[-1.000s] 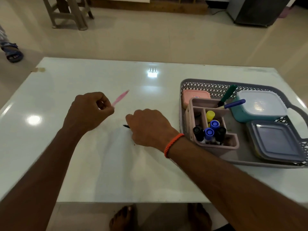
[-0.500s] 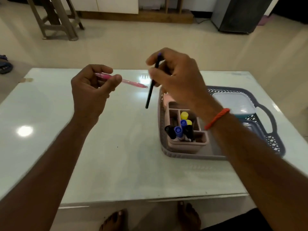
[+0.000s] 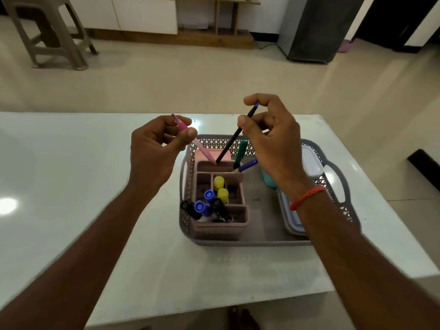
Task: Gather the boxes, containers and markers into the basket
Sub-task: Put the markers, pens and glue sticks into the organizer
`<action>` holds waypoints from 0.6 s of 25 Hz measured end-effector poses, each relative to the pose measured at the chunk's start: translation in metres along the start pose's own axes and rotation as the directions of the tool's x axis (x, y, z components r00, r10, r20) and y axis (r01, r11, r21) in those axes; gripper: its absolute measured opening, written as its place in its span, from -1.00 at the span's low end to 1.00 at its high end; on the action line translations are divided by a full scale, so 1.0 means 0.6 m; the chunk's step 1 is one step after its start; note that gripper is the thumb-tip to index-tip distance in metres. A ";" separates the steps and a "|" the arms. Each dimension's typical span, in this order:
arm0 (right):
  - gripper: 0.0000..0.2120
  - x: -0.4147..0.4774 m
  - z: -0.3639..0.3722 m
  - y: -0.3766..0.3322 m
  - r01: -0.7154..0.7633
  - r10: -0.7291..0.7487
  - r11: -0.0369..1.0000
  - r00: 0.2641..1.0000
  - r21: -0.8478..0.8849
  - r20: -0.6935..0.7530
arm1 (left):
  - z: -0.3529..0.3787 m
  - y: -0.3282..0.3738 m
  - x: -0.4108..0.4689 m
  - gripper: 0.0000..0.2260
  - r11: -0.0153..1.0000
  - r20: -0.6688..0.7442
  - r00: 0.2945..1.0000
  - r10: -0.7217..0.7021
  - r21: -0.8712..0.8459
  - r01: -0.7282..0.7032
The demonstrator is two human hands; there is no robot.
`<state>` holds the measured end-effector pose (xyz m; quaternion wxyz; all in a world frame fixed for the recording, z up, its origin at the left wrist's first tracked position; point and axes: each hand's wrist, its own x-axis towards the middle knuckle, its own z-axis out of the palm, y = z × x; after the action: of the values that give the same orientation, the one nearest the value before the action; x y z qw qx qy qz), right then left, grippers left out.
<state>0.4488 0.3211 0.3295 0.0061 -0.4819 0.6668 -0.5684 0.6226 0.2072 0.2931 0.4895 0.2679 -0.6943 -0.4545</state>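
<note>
Hands over grey lattice plastic basket (image 3: 188, 186) on worktop: left hand (image 3: 156, 148) pinched slim pink pen (image 3: 190, 136), right hand (image 3: 273, 141) pinched slim black pen (image 3: 232, 141); both tips met at pink organiser's (image 3: 221, 222) far compartment.

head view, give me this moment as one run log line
left hand: holds pink pen | right hand: holds black pen | both tips at organizer back slot | basket on table
</note>
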 end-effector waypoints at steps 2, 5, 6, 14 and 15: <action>-0.77 -0.005 0.005 0.004 0.009 -0.007 1.000 0.997 -0.023 0.072 | 0.009 -0.009 -0.002 -0.85 0.997 0.010 1.000 0.007 0.071 -0.008; -0.75 -0.010 0.014 0.007 0.062 -0.027 0.988 0.972 -0.144 0.235 | 0.015 -0.024 -0.002 -0.75 0.975 0.041 0.999 0.031 0.218 -0.039; -0.74 -0.008 0.014 0.007 0.108 -0.034 0.965 0.955 -0.238 0.295 | 0.014 -0.030 -0.003 -0.68 0.949 0.084 0.996 0.030 0.310 -0.054; -0.26 0.008 -0.053 0.050 -0.075 0.231 0.965 0.690 -0.250 0.686 | -0.017 -0.054 -0.006 -0.52 0.884 0.249 0.953 -0.170 0.466 0.035; -0.28 0.006 -0.051 0.055 -0.083 0.227 0.967 0.708 -0.241 0.668 | -0.019 -0.053 -0.006 -0.54 0.886 0.256 0.950 -0.178 0.463 0.041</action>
<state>0.4087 0.3380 0.3169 0.2552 -0.5991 0.7063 -0.2778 0.6321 0.1918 0.2646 0.2795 0.3435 -0.8287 -0.3422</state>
